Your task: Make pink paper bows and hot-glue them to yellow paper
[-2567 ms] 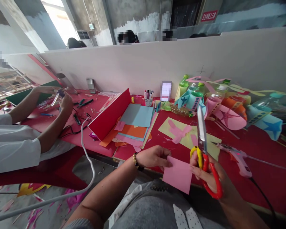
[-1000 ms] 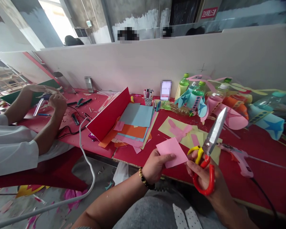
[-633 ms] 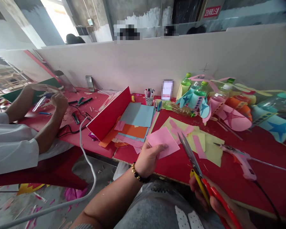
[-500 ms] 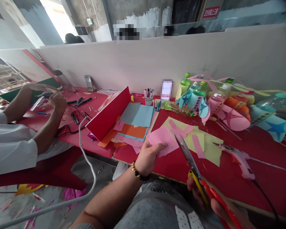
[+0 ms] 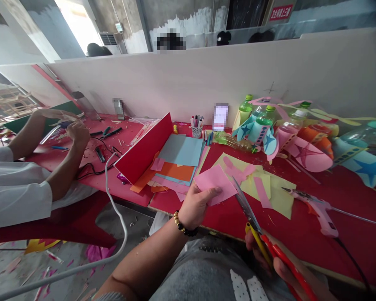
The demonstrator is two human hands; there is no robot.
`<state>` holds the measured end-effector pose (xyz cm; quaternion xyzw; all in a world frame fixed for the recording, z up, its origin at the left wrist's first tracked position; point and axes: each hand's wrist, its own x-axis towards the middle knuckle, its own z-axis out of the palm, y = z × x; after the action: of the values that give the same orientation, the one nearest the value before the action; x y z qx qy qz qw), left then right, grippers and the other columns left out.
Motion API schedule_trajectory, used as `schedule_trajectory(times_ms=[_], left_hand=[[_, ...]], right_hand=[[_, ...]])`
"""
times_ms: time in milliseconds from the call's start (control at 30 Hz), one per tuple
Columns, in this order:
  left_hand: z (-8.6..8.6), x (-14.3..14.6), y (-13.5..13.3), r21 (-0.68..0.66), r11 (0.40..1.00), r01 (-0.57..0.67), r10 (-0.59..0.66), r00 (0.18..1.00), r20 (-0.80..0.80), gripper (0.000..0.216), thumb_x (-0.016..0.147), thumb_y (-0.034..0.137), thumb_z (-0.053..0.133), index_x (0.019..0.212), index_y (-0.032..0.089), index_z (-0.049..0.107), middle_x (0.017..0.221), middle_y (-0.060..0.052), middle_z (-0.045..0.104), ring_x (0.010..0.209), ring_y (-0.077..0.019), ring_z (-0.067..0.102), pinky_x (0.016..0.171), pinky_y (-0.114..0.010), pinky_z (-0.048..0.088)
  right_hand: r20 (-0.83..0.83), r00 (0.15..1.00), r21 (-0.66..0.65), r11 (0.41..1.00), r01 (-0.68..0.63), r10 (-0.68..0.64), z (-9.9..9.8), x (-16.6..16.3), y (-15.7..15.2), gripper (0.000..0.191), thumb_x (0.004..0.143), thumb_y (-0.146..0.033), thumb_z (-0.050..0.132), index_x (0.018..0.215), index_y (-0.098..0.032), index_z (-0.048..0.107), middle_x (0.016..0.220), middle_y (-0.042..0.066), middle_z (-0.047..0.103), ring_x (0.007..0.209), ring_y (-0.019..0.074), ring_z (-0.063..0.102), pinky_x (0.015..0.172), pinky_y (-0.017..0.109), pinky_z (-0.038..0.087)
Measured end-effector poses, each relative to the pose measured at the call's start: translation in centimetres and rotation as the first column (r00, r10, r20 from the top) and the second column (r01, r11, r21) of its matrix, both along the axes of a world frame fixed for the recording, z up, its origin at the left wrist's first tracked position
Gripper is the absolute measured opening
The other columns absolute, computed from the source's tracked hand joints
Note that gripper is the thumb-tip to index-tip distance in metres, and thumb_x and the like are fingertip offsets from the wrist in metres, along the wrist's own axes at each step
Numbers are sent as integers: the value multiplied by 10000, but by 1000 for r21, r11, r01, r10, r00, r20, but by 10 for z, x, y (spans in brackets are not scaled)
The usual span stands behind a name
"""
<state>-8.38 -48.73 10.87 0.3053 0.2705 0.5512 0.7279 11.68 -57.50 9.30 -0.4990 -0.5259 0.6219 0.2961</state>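
Clasping pink paper [image 5: 213, 176] below and right of frame centre are the fingers of the left hand [image 5: 194, 207]; those of the right hand [image 5: 284, 268] grip scissors [image 5: 249, 212] at lower right, tips at the paper's edge. Beyond, yellow sheets [image 5: 281, 196] and a pink glue gun [image 5: 323, 211] lie on the red worktop [image 5: 347, 190].

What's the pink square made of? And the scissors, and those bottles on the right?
Pink square: probably matte paper or thin card, as it looks thin, flat and straight-edged.
Scissors: the blades look like shiny metal, grey and gleaming; the red and yellow handles seem smooth plastic, from their bright, even colour.
Bottles: likely glossy plastic, since they're see-through with highlights.
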Motion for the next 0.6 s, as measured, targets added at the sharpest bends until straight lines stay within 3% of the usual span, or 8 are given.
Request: schedule_trajectory(times_ms=[233, 400, 600], left_hand=[[2, -1, -1, 6, 1000, 14, -14, 1000, -9, 209, 741, 153, 721, 936, 120, 653, 898, -65, 717, 831, -185, 683, 783, -282, 535], [4, -1, -3, -2, 1000, 21, -21, 1000, -6, 219, 738, 155, 721, 942, 125, 649, 894, -64, 716, 839, -197, 684, 789, -297, 536], [6, 1, -4, -7, 1000, 25, -25, 1000, -8, 236, 721, 171, 734, 935, 119, 650, 904, -75, 717, 843, -216, 686, 803, -321, 537]], right_hand=[[28, 999, -22, 1000, 17, -16, 3, 2, 0, 800, 415, -961, 417, 734, -229, 461, 669, -5, 396, 489, 89, 263, 450, 281, 286], [41, 998, -22, 999, 45, -44, -1, 2, 2, 800, 366, -956, 464, 696, -227, 463, 675, 12, 402, 549, 135, 368, 485, 296, 358], [64, 997, -64, 996, 55, -51, -1, 5, 3, 681, 547, -893, 470, 662, -223, 435, 612, -9, 359, 477, 112, 319, 434, 278, 327]])
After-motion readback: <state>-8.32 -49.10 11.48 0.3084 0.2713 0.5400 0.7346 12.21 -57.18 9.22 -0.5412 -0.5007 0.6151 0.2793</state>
